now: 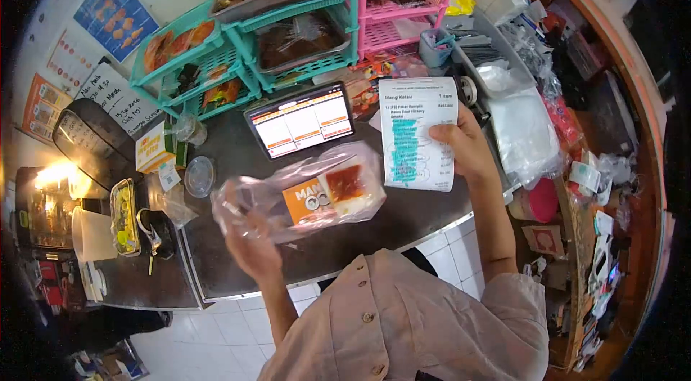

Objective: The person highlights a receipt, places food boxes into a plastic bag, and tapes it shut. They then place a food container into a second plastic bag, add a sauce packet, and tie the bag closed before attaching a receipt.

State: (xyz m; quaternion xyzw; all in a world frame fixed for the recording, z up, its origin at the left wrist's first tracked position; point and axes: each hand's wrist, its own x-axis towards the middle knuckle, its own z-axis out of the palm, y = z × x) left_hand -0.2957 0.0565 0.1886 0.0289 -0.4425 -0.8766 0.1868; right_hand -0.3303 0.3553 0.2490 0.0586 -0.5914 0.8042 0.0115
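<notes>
**Receipt held beside the bagged box over the counter's front edge**

The left hand (252, 248) is closed around the gathered neck of a clear plastic bag (241, 201). The bag is held just above the dark counter (403, 222), near the middle of its front edge. Inside lies an orange-and-white box (335, 194) with a dark red patch showing on top. The right hand (466, 145) pinches a long printed receipt (417, 132) by its right margin, thumb in front and the other fingers behind. The paper stands upright over the counter's right part, beside the bag but not touching it. A tablet (300, 120) with an order screen leans behind the bag, towards the back edge.

The work in hand looks like checking the receipt against the packed box. To do it well, she would keep the paper flat and square to the eyes. The left grip should stay high on the neck so the box hangs level and nothing inside tips.

Much is unclear. The receipt's lines are too small to read past the heading, and teal marks cover part of the print. The bag's creases and glare hide most of the box lettering, and whether the box is shut cannot be told. The left fingers are mostly buried in plastic. The contents of the teal racks (216, 57) at the back left corner are blurred.
</notes>
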